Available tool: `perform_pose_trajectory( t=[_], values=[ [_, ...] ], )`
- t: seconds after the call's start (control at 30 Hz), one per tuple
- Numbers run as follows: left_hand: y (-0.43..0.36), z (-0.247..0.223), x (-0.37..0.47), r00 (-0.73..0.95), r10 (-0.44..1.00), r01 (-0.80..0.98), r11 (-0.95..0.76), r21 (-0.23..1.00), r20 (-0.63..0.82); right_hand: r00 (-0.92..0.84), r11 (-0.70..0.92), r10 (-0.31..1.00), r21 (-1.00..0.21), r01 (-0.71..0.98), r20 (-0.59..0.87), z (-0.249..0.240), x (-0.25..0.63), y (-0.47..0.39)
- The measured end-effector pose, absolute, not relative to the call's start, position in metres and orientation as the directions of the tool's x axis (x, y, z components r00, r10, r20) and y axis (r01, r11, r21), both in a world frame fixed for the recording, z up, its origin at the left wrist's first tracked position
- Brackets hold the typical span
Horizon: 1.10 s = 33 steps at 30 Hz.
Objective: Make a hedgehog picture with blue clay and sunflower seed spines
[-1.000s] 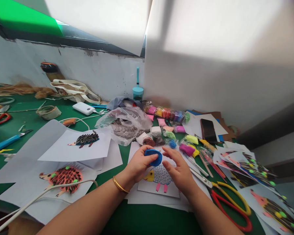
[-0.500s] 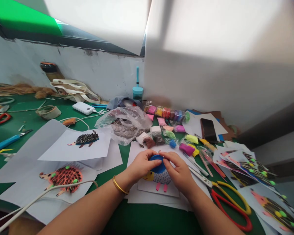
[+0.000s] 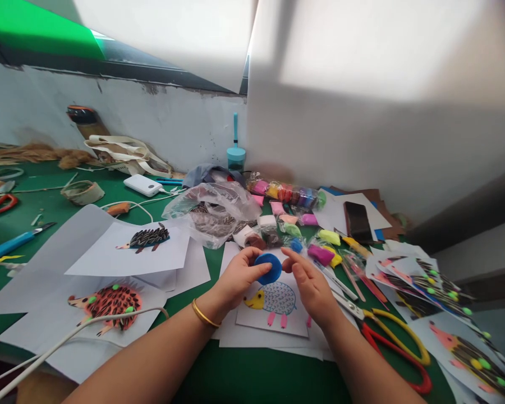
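Note:
My left hand (image 3: 240,276) pinches a flat, round blue disc (image 3: 269,269) between thumb and fingers, its wide face turned up. Just to the right of the disc, my right hand (image 3: 307,283) has its fingers apart and holds nothing. Below both hands lies a white card with a hedgehog drawing (image 3: 279,298), which has a yellow face, a blue-outlined scaly body and pink feet. Several small packets of coloured clay, one of them magenta (image 3: 321,254), lie beyond the hands.
Large scissors (image 3: 364,315) with red and yellow handles lie beside my right forearm. Finished hedgehog pictures (image 3: 111,306) rest on the left, others on the right. A clear bag of seeds (image 3: 214,213), a phone (image 3: 357,222) and a white cable (image 3: 67,336) are also on the green table.
My right hand has moved off the disc to the right and its fingers have spread. The disc, still in my left hand, is tilted more toward the camera, and more of the drawing shows.

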State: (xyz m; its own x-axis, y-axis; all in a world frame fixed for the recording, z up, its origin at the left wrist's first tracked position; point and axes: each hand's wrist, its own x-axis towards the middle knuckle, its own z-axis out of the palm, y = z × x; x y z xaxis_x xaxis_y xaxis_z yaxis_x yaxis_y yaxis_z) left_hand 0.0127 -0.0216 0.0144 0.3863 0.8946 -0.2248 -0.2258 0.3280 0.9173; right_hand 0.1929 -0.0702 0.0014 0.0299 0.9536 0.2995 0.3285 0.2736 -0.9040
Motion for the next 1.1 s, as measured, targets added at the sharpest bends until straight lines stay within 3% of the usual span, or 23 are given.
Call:
perform_pose_trajectory(
  t=[0.2, 0.4, 0.6, 0.8, 1.1],
  values=[
    [-0.0241, 0.0129, 0.0130, 0.448, 0.875, -0.240, 0.315, 0.918, -0.183, -0.016, 0.196, 0.979, -0.914, 0.356, 0.204, 0.0048, 0.1863, -0.0688],
    [-0.0223, 0.0153, 0.0113, 0.393, 0.915, 0.047, 0.076, 0.996, -0.088, 0.071, 0.147, 0.980, -0.923, 0.355, 0.183, 0.0049, 0.1863, -0.0682],
    [-0.0220, 0.0118, 0.0118, 0.381, 0.917, -0.134, 0.177, 0.975, -0.114, 0.008, 0.086, 0.996, -0.949, 0.304, 0.093, 0.0065, 0.1858, -0.0695],
    [-0.0214, 0.0118, 0.0104, 0.359, 0.932, 0.041, 0.041, 0.998, -0.053, -0.001, 0.033, 0.999, -0.947, 0.320, 0.035, 0.0110, 0.1841, -0.0695],
    [-0.0225, 0.0105, 0.0104, 0.408, 0.904, -0.041, 0.157, 0.987, -0.127, -0.022, -0.004, 1.000, -0.986, 0.167, -0.008, 0.0077, 0.1837, -0.0691]
  ],
)
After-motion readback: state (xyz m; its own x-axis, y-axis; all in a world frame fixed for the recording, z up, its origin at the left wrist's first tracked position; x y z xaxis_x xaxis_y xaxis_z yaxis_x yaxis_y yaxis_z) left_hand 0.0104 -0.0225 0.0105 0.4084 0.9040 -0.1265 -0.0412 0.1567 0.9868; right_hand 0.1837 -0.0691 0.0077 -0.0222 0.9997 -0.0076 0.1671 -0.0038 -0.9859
